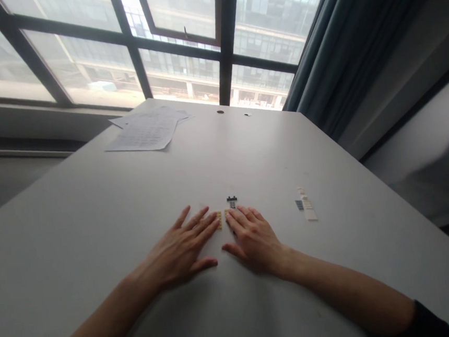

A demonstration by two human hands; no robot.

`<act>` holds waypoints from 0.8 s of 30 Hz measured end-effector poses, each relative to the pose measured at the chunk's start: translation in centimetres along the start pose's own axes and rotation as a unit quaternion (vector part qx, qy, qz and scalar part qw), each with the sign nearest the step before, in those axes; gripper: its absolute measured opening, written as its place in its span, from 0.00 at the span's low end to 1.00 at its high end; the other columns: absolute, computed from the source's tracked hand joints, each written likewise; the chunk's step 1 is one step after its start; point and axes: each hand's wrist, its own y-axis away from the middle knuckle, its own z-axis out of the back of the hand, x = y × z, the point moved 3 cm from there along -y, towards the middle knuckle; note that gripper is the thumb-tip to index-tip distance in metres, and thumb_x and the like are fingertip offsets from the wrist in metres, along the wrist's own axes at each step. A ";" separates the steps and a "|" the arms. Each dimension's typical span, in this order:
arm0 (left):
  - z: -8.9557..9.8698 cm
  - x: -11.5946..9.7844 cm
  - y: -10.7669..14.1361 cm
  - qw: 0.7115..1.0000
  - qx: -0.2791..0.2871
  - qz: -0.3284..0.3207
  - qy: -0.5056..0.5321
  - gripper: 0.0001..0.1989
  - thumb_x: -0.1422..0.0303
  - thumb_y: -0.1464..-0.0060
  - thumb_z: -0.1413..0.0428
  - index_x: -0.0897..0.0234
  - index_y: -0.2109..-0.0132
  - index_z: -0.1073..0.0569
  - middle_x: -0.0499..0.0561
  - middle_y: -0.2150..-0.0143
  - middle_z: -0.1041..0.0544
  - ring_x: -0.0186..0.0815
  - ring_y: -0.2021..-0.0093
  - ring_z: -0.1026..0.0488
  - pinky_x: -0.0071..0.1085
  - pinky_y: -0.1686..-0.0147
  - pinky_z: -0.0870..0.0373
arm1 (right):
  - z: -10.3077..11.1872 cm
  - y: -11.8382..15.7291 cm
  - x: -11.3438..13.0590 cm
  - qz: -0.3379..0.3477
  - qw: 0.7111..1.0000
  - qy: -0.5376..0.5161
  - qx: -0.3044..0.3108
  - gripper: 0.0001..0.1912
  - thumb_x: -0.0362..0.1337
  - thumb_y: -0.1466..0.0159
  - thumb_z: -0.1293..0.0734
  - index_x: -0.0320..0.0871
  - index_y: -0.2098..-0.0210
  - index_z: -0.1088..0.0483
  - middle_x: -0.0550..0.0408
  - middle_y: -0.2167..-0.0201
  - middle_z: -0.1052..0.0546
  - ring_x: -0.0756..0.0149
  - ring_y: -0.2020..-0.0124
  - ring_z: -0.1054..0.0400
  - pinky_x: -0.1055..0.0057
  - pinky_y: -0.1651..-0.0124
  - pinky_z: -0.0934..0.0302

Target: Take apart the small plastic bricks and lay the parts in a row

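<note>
My left hand lies flat on the table with its fingers stretched out, the fingertips touching a small yellow studded brick. Across a narrow gap, my right hand rests palm down, its fingers over another yellow brick that is mostly covered. Just beyond the right fingertips is a small assembly of black and light pieces, partly hidden by that hand. Both thumbs point inward and do not touch each other.
On the right of the white table lie white brick pieces and a dark grey studded piece. Several printed papers are at the far left. Windows and a dark curtain stand behind the table.
</note>
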 end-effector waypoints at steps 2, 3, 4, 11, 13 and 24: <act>-0.1 -0.2 -0.1 1.000 0.001 0.003 0.004 0.37 0.45 0.43 0.56 0.58 0.33 0.50 0.54 0.33 0.44 0.46 0.32 0.52 0.48 0.34 0.70 | 0.1 0.4 -0.1 -0.002 1.000 0.006 0.005 0.35 0.55 0.34 0.46 0.37 0.37 0.45 0.45 0.37 0.39 0.53 0.36 0.50 0.55 0.35 0.57; -0.1 -0.4 -0.2 1.000 0.003 0.005 0.005 0.37 0.45 0.43 0.56 0.58 0.33 0.50 0.54 0.33 0.44 0.46 0.32 0.52 0.48 0.35 0.70 | 0.2 0.6 -0.2 -0.004 1.000 0.008 0.008 0.35 0.56 0.34 0.46 0.37 0.37 0.45 0.45 0.37 0.39 0.53 0.36 0.51 0.55 0.35 0.57; -0.1 -0.5 -0.4 1.000 0.005 0.006 0.005 0.37 0.45 0.43 0.56 0.58 0.32 0.50 0.54 0.33 0.44 0.46 0.32 0.52 0.48 0.35 0.70 | 0.3 1.0 -0.5 -0.006 1.000 0.011 0.011 0.35 0.56 0.34 0.46 0.38 0.37 0.45 0.45 0.37 0.39 0.53 0.36 0.51 0.55 0.35 0.57; -0.2 -1.5 -1.7 1.000 -0.001 0.007 -0.005 0.37 0.44 0.42 0.58 0.59 0.33 0.49 0.55 0.32 0.45 0.47 0.32 0.52 0.48 0.35 0.70 | 1.2 3.9 -3.9 -0.033 0.999 0.037 0.014 0.33 0.54 0.34 0.46 0.39 0.37 0.44 0.48 0.36 0.40 0.54 0.36 0.50 0.56 0.34 0.58; -0.3 -2.0 -2.4 1.000 0.000 0.001 -0.002 0.37 0.44 0.42 0.58 0.59 0.33 0.48 0.55 0.33 0.44 0.47 0.32 0.52 0.49 0.35 0.69 | 1.4 4.7 -4.9 -0.035 0.998 0.044 0.011 0.33 0.54 0.33 0.46 0.40 0.37 0.43 0.48 0.37 0.39 0.54 0.36 0.50 0.56 0.34 0.57; -1.0 -4.3 -7.6 0.999 0.012 -0.001 0.050 0.38 0.42 0.42 0.63 0.61 0.33 0.47 0.56 0.33 0.44 0.47 0.32 0.53 0.49 0.36 0.71 | 2.3 7.4 -9.0 -0.042 0.995 0.093 -0.011 0.32 0.52 0.34 0.43 0.40 0.38 0.42 0.47 0.38 0.37 0.51 0.35 0.51 0.49 0.34 0.62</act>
